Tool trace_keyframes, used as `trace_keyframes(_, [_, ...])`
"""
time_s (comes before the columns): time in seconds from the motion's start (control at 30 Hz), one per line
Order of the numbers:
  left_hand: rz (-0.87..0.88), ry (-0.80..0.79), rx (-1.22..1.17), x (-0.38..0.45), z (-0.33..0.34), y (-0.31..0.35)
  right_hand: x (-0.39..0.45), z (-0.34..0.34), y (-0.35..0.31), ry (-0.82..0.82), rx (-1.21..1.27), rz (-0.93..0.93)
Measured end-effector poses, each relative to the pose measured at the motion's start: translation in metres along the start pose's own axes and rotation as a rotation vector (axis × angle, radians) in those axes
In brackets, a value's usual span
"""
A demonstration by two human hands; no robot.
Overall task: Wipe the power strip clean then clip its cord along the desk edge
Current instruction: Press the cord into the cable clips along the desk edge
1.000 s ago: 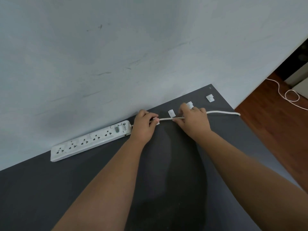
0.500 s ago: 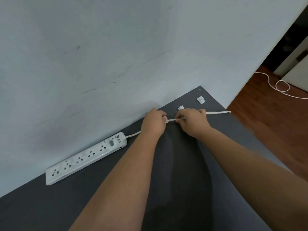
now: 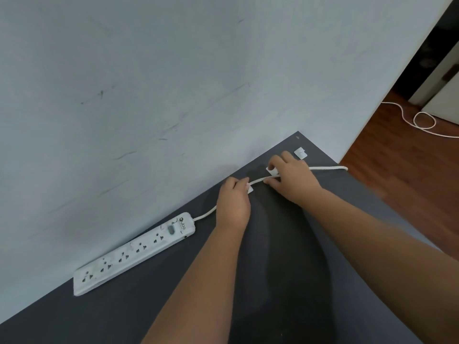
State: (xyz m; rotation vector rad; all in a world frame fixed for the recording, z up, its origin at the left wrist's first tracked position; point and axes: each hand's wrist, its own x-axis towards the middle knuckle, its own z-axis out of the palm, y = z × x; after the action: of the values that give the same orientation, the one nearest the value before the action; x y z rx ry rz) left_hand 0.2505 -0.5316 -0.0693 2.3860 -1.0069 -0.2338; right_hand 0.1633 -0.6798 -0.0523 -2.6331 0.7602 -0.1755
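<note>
Lying flat at far left, hard against the wall (image 3: 173,70): power strip (image 3: 135,253), white, on the dark desk (image 3: 74,324), sockets up, switch end toward the hands. No cloth in view; wiping judged done, clipping under way.

Running rightward from the strip's end: cord (image 3: 205,215), white, passing under the left hand (image 3: 233,204). Fingers curled shut, pinching the cord between thumb and fingertips directly over the first clip (image 3: 250,190), only a white corner of which is showing. Whether the cord is already seated in that clip: cannot tell, hidden by the fingers.

Arching slightly off the desk between the hands, a short free span of cord.

Next, the right hand (image 3: 291,181): closed around the cord at the second clip (image 3: 272,171), thumb and forefinger pressing at the clip's white body, remaining fingers folded over the line.

Further right, a third clip (image 3: 300,153), bare, near the desk's back corner, apart from the cord. Cord continuing past the right hand, going over the desk's right edge, then showing again looped on the wooden floor (image 3: 409,182).

Judgement on doing the step well:
- keeping the left pinch firm so the first clip is not dragged loose;
- taking out the arch before pressing, leaving the span straight, not taut;
- pushing the cord squarely down into the clip mouth, not sideways, sparing the adhesive base;
- steering toward the third clip afterwards, parallel to the wall.
</note>
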Motion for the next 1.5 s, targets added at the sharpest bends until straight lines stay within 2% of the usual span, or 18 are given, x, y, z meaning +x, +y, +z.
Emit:
trace_keyframes(0.1, [-0.019, 0.081, -0.119, -0.001, 0.004, -0.005, -0.003, -0.021, 0.028, 0.001, -0.08, 0.014])
trace_keyframes(0.2, [-0.086, 0.106, -0.156, 0.008, 0.001, -0.001, -0.005, -0.038, 0.057, -0.064, -0.009, 0.092])
trace_keyframes(0.27, [-0.097, 0.05, -0.111, 0.02, 0.004, 0.005, -0.004, -0.038, 0.065, -0.076, 0.076, 0.107])
trace_keyframes(0.37, [0.024, -0.077, 0.014, 0.037, 0.011, 0.019, -0.001, -0.03, 0.062, -0.027, 0.215, 0.146])
trace_keyframes(0.43, [0.034, -0.124, -0.014, 0.047, 0.012, 0.033, -0.001, -0.026, 0.06, -0.006, 0.251, 0.159])
trace_keyframes(0.57, [-0.026, -0.202, -0.031, 0.065, 0.011, 0.049, 0.001, -0.023, 0.06, 0.034, 0.224, 0.163])
trace_keyframes(0.67, [0.045, -0.235, 0.102, 0.067, 0.011, 0.052, 0.004, -0.017, 0.057, 0.057, 0.131, 0.16])
trace_keyframes(0.77, [0.102, -0.21, 0.226, 0.059, 0.018, 0.057, 0.01, -0.012, 0.052, 0.06, 0.052, 0.194])
trace_keyframes(1.0, [-0.039, -0.179, 0.213, 0.058, 0.027, 0.066, 0.016, -0.01, 0.049, 0.039, -0.012, 0.184])
trace_keyframes(1.1, [0.001, -0.167, 0.211, 0.055, 0.028, 0.065, 0.02, -0.009, 0.045, 0.057, -0.04, 0.194])
trace_keyframes(1.23, [0.101, -0.058, 0.154, 0.039, 0.038, 0.048, 0.019, -0.008, 0.041, 0.111, -0.037, 0.19])
trace_keyframes(1.3, [0.13, -0.019, 0.132, 0.032, 0.041, 0.045, 0.014, -0.014, 0.048, 0.147, -0.047, 0.143])
trace_keyframes(1.4, [0.129, -0.055, 0.159, 0.034, 0.039, 0.047, 0.003, -0.031, 0.073, 0.16, -0.043, 0.102])
trace_keyframes(1.5, [0.117, -0.031, 0.306, 0.043, 0.029, 0.051, -0.006, -0.045, 0.108, 0.128, 0.086, 0.171])
